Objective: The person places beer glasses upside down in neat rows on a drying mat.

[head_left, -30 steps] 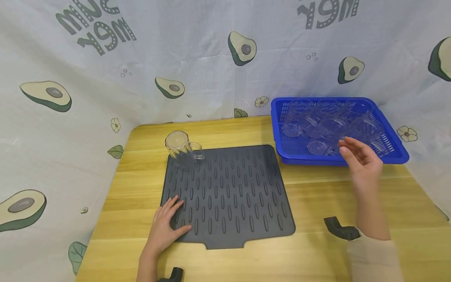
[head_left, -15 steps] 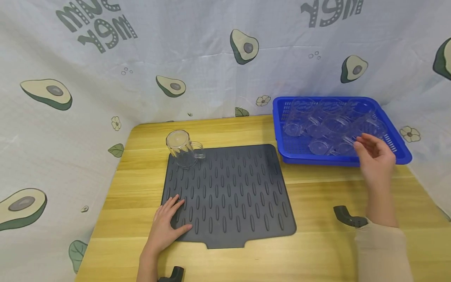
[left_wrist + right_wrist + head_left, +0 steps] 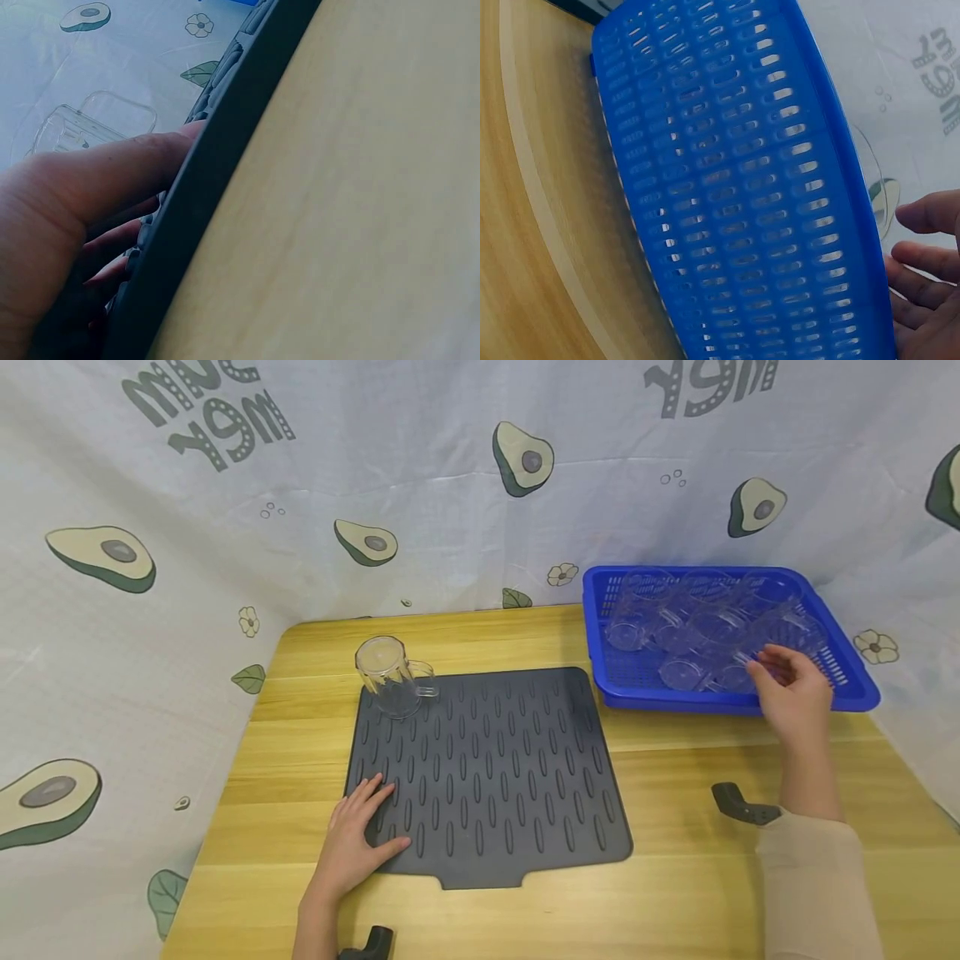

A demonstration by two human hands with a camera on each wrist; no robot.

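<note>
In the head view, my left hand (image 3: 348,847) lies with spread fingers on the left edge of a dark grey ridged mat (image 3: 487,785). A clear glass mug (image 3: 386,675) stands upside down at the mat's back left corner, handle to the right. My right hand (image 3: 798,697) is at the front right of a blue basket (image 3: 622,697) with several clear mugs (image 3: 682,672) inside. In the right wrist view, its loosely bent fingers and thumb (image 3: 928,214) are apart beside the basket wall (image 3: 735,187), near a curved glass edge (image 3: 886,199); contact is unclear.
The wooden table (image 3: 660,893) extends around the mat and basket. A white curtain (image 3: 450,460) with avocado prints hangs behind and beside it. Dark curved pieces (image 3: 742,808) project beside both wrists.
My right hand has moved right from the basket's front middle, then slightly left and down towards the mugs near the front right. The left hand stays on the mat.
</note>
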